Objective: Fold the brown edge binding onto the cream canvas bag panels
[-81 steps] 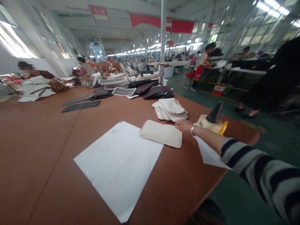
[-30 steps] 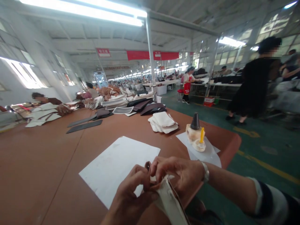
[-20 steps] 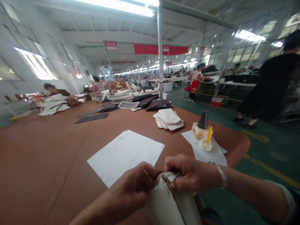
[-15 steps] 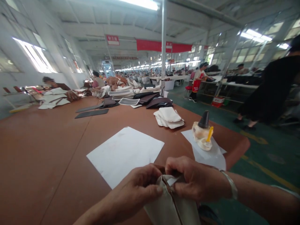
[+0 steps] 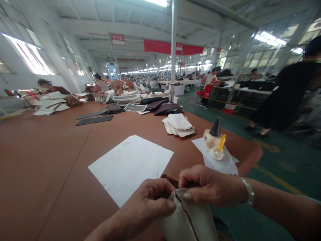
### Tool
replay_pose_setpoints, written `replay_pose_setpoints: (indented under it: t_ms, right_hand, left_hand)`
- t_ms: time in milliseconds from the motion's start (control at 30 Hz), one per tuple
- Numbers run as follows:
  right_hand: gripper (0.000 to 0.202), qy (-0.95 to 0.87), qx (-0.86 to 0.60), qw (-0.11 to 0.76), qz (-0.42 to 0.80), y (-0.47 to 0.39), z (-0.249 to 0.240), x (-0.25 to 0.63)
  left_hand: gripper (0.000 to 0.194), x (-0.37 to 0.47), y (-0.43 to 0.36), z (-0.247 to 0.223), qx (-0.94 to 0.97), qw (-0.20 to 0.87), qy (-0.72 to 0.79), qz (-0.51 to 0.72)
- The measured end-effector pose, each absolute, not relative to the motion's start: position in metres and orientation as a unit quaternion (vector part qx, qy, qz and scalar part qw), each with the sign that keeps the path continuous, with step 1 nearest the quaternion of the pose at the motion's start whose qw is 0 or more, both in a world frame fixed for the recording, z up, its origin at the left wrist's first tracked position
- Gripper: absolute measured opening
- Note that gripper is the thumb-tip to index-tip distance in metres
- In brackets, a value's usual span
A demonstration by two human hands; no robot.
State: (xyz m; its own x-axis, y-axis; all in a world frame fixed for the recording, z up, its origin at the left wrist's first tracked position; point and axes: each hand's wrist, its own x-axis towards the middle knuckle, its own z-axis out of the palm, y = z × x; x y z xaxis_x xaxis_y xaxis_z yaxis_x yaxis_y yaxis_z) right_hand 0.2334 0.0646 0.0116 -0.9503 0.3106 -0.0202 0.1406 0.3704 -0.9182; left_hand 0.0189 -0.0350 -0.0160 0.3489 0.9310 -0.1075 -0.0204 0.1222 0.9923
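Observation:
At the near edge of the table, a cream-coloured leather or fabric piece point(image 5: 175, 221) with a long dark slit down its middle is between my two hands. My left hand point(image 5: 150, 201) pinches its top edge to the left of the slit, thumb on the near face. On the other side of the slit, my right hand point(image 5: 208, 185) grips the same edge, its thumb pressed flat on the cream surface. Brown material point(image 5: 170, 179) shows behind the top edge, between the hands. The lower end of the piece runs out of view.
A white sheet point(image 5: 132, 167) lies ahead on the brown table point(image 5: 50, 160). Right of it are stacked cream pieces point(image 5: 179, 125) and a glue-smeared container point(image 5: 213, 142) with a black cone and yellow stick. Dark pieces point(image 5: 165, 107) pile up farther back. A person in black point(image 5: 286, 97) stands at right.
My right thumb has shifted onto the face of the cream piece, and the small pale flap by it is no longer visible. Table items sit slightly farther left in view.

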Motion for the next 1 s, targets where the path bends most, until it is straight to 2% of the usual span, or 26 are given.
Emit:
replay_pose_setpoints:
  t_ms: [133,400,633,833,1000]
  right_hand:
    - [0.039,-0.803,-0.184,0.086,0.561,0.063,0.004,0.235]
    - [0.036,-0.762,-0.232,0.103,0.595,0.056,0.004,0.238]
    - [0.030,-0.757,-0.209,0.154,0.599,0.052,0.004,0.238]
    - [0.037,-0.745,-0.206,0.164,0.613,0.050,-0.003,0.239]
    - [0.020,-0.761,-0.217,0.197,0.579,0.049,-0.003,0.236]
  left_hand:
    - [0.043,0.024,-0.033,-0.019,0.537,0.587,0.463,0.391]
    - [0.042,0.032,-0.029,-0.018,0.497,0.619,0.461,0.396]
    - [0.040,0.040,-0.027,-0.012,0.517,0.594,0.484,0.382]
    - [0.040,0.045,-0.026,-0.014,0.529,0.559,0.528,0.359]
    - [0.037,0.044,-0.026,-0.013,0.558,0.533,0.524,0.361]
